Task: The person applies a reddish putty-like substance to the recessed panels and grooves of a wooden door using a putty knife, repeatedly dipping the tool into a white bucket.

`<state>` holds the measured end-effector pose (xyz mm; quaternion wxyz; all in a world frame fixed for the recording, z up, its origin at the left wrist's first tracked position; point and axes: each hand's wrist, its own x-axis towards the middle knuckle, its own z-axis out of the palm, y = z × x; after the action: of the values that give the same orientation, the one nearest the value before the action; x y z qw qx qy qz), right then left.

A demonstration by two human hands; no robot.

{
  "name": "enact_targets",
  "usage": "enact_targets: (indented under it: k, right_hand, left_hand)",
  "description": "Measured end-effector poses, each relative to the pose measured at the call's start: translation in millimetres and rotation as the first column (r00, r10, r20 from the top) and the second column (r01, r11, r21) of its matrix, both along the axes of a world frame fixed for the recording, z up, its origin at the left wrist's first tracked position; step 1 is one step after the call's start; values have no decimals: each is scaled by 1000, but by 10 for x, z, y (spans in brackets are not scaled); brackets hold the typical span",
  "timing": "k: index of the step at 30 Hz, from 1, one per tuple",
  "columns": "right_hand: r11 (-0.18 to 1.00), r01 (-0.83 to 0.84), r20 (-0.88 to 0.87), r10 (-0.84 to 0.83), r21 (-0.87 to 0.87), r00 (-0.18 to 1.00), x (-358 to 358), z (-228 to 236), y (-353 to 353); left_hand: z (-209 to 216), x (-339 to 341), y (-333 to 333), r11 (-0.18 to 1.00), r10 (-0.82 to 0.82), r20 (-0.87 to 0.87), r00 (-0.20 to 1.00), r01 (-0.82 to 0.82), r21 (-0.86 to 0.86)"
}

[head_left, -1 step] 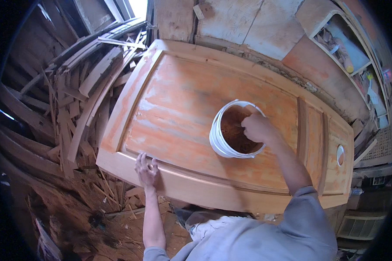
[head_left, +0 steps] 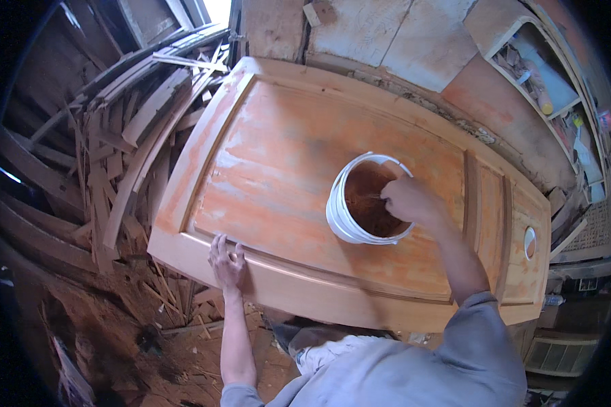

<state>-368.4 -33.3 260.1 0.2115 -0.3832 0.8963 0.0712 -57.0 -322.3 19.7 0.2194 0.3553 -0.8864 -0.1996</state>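
A wooden panelled door (head_left: pixel 278 149), patchy with orange and whitish smears, lies flat in front of me. On its large panel stands a white plastic bucket (head_left: pixel 339 222) holding reddish-brown material (head_left: pixel 363 200). My right hand (head_left: pixel 409 201) reaches over the right side of the bucket, its fingers closed at the mouth. Whatever they grip is too small and shaded to make out. Along the door's near edge rests my left hand (head_left: pixel 228 263), fingers stretched over the frame, holding nothing.
Scrap wood strips (head_left: pixel 139 149) are heaped at the left, beside the door. At the right end of the door is a round whitish piece (head_left: pixel 530 243). An open shelf (head_left: pixel 543 74) with bottles and clutter stands at the far right. Sawdust and offcuts (head_left: pixel 183 319) cover the floor.
My right hand has shifted slightly to the right within the bucket's mouth. My left hand stays on the door edge.
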Motion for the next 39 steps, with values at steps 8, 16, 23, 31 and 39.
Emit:
enact_targets:
  k: [8, 16, 23, 31, 39]
  right_hand:
    - [972, 231, -94, -234, -47, 968, -88, 79, -209]
    - [997, 53, -5, -53, -64, 999, -292, 83, 19]
    - [999, -44, -22, 44, -31, 999, -363, -221, -11]
    - [925, 335, 625, -156, -179, 765, -560, 463, 679]
    - [825, 472, 755, -87, -311, 650, -474, 219, 941]
  left_hand:
    - [29, -189, 44, 1000, -28, 7, 1000, 28, -6]
    - [146, -144, 58, 1000, -2, 44, 999, 3, -16]
    - [-49, -100, -11, 998, -55, 7, 998, 55, -39]
    - [56, -129, 25, 1000, -23, 40, 999, 23, -14]
    - [54, -107, 7, 1000, -12, 54, 998, 13, -12]
